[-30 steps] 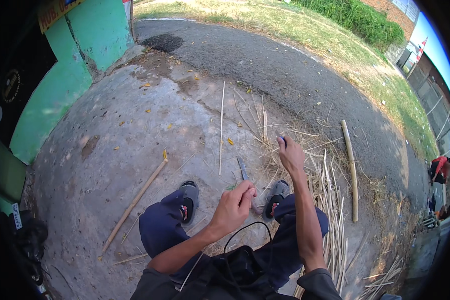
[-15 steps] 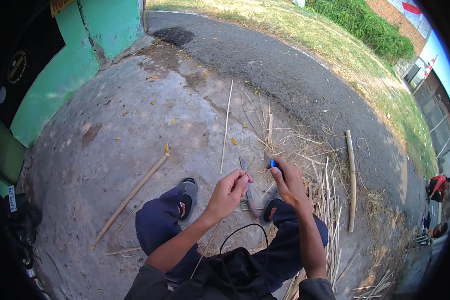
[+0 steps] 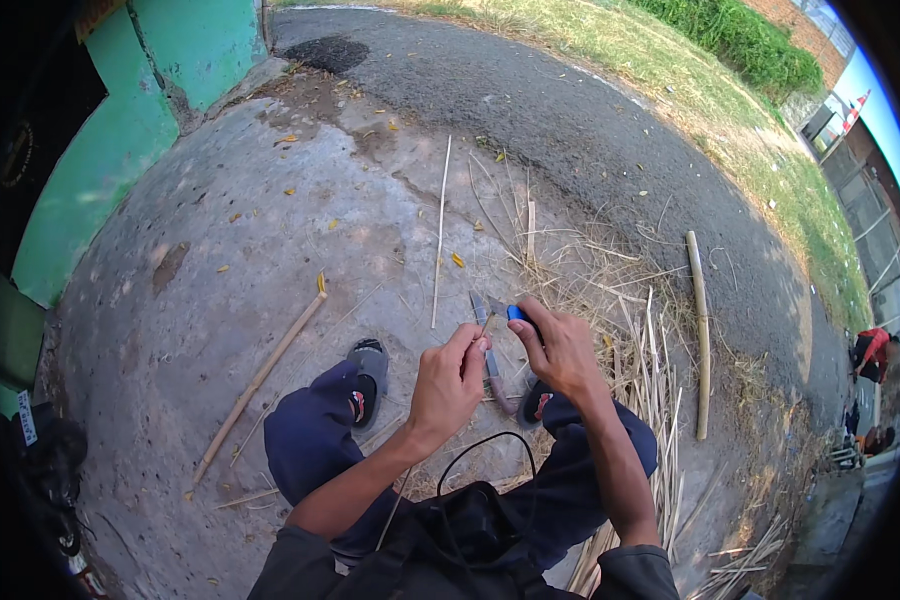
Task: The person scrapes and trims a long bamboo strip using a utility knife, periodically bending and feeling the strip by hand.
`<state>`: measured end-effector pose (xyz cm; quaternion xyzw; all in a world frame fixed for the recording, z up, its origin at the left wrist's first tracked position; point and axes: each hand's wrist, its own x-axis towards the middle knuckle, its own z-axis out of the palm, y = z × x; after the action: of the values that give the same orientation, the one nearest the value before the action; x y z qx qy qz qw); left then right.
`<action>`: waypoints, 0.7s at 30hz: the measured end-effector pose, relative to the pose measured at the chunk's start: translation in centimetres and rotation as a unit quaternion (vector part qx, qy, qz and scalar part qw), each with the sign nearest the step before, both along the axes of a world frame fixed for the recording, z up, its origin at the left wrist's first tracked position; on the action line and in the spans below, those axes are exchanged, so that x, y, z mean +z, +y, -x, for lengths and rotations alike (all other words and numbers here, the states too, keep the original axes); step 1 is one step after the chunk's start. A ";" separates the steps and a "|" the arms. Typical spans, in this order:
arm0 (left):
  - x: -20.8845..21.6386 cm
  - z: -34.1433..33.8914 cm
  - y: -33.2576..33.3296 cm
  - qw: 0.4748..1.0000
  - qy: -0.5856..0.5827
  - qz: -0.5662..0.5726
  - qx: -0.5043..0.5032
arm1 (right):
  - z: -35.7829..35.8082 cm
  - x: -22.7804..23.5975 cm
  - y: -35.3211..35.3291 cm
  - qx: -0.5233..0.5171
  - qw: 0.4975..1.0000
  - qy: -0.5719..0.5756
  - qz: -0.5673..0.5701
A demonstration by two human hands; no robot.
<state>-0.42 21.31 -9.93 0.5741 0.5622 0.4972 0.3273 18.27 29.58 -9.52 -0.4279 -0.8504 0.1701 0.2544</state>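
Observation:
My left hand (image 3: 448,388) is closed, thumb and fingers pinching a thin bamboo strip (image 3: 488,322) whose short end pokes out past the fingertips. Just to the right, my right hand (image 3: 564,350) grips a small knife by its blue handle (image 3: 516,313). The knife's short blade (image 3: 497,306) points left, close to the strip's end; whether they touch I cannot tell. Below the hands, between my feet, a larger blade with a curved wooden handle (image 3: 494,365) lies on the ground.
Split bamboo strips (image 3: 660,400) lie in a pile by my right leg, with thin shavings (image 3: 590,262) beyond. A bamboo pole (image 3: 699,340) rests farther right, and a stick (image 3: 260,390) lies left. One pale strip (image 3: 441,235) is ahead. A person in red (image 3: 873,350) is far right.
My right hand has brought the knife leftward, nearer my left fingertips. The left hand has turned a little, and the strip's end now shows. The whole view has shifted slightly.

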 end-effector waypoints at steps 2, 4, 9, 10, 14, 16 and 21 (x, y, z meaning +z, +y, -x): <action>0.3 0.2 -0.1 1.000 0.015 0.003 -0.002 | 0.5 -0.5 0.3 -0.018 1.000 -0.011 -0.019; 1.2 -1.0 -0.6 1.000 0.024 0.000 -0.016 | -2.8 -2.6 4.4 -0.201 0.978 -0.052 -0.010; 1.0 0.0 -2.0 0.990 -0.078 0.075 -0.095 | -7.2 -0.3 6.8 -0.257 0.958 0.125 0.021; 0.8 0.6 -1.4 0.986 -0.092 0.099 -0.100 | -6.5 -0.1 5.7 -0.243 0.955 0.156 0.072; 0.9 0.3 -0.9 0.980 -0.143 0.094 -0.101 | -2.8 0.1 0.6 -0.147 0.964 0.182 0.125; 0.3 0.4 -0.8 0.982 -0.148 0.086 -0.083 | -0.7 0.8 -0.7 -0.028 0.984 0.133 0.115; 0.2 -0.1 -0.5 0.987 -0.124 0.067 -0.070 | 0.5 1.0 -1.2 0.015 0.994 0.090 0.062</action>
<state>-0.32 20.77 -9.75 0.5222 0.5080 0.5017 0.4665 17.77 28.35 -8.54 -0.4130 -0.8180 0.2643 0.3006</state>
